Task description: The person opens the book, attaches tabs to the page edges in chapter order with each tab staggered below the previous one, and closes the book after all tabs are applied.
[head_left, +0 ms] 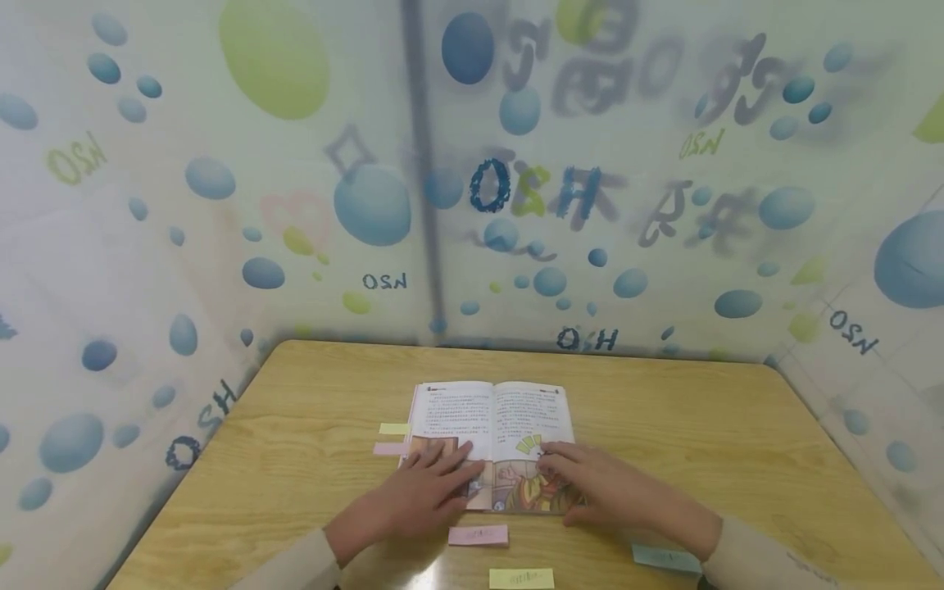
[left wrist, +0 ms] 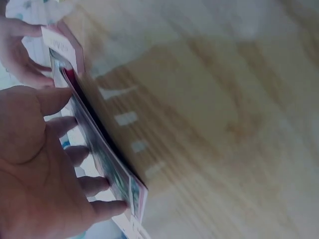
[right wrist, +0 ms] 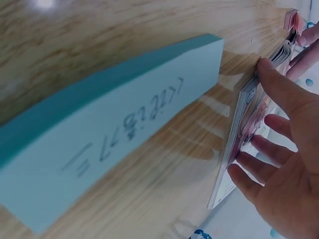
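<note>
An open book (head_left: 453, 410) lies on the table, with printed text on both pages and coloured pictures along their lower parts. My left hand (head_left: 424, 489) rests on the lower left page, fingers spread; the left wrist view shows the same hand (left wrist: 45, 159) flat against the book (left wrist: 112, 164). On the right page's picture lies my right hand (head_left: 612, 483), fingers slightly bent. In the right wrist view that hand (right wrist: 284, 149) has its thumb at the book's near edge. A yellow tab (head_left: 394, 428) and a pink tab (head_left: 389, 448) stick out from the left side.
A pink sticky-note pad (head_left: 478, 536) and a yellow pad (head_left: 521, 578) lie in front of the book. A blue pad (head_left: 667, 559) with handwriting sits under the right forearm. Patterned curtains (head_left: 372, 205) surround the wooden table (head_left: 332, 393).
</note>
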Available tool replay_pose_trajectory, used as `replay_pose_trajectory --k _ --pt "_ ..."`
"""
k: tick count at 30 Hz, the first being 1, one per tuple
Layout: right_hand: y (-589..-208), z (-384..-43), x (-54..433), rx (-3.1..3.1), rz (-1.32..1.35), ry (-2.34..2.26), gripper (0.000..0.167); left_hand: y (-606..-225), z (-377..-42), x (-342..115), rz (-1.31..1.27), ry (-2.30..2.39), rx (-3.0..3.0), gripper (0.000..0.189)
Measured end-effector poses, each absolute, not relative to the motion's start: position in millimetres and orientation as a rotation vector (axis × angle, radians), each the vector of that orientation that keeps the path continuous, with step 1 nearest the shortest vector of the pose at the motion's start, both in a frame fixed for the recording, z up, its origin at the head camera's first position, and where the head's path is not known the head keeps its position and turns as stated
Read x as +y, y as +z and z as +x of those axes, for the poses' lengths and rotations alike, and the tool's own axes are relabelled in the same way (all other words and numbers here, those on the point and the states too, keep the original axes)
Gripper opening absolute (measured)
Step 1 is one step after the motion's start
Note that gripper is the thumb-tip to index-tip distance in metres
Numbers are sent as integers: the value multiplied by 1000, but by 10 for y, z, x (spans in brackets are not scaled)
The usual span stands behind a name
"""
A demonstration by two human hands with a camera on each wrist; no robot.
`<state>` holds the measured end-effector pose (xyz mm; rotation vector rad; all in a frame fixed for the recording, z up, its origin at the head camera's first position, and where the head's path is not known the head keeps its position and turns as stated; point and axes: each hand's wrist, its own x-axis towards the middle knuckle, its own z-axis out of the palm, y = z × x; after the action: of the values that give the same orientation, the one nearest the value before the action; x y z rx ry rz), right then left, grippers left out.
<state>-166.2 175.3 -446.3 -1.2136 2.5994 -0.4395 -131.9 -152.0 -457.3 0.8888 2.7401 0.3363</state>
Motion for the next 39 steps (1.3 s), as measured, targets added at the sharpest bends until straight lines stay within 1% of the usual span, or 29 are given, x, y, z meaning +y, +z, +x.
replay_pose_trajectory --k 6,16,20,22,25,31,34,39 --pt "-4466 -1695 1762 2602 -1213 -397 66 -4492 -1308 -1526 868 342 2717 55" --pt "-4479 -1746 1834 2590 -1291 -497 61 -4508 -1268 -1554 861 329 2751 57" --pt "-4497 -1764 1859 2626 -1370 -507 53 -4524 -1252 -1559 859 367 2761 57" --pt "-4486 -1766 1871 2654 -1416 -517 52 -4532 -1248 -1550 862 393 2771 57" --pt "-4450 -1762 1887 2684 -1442 -511 55 -4556 -1250 -1525 870 444 2799 56" --pt "-4380 -1745 1893 2702 -1359 -492 59 -4600 -1273 -1417 892 496 2873 55" --pt "-4349 -1739 1897 2720 -1376 -508 65 -4575 -1279 -1322 874 512 2879 63" --pt "-4305 -1755 1898 2762 -1422 -550 78 -4537 -1286 -1118 868 511 2894 84"
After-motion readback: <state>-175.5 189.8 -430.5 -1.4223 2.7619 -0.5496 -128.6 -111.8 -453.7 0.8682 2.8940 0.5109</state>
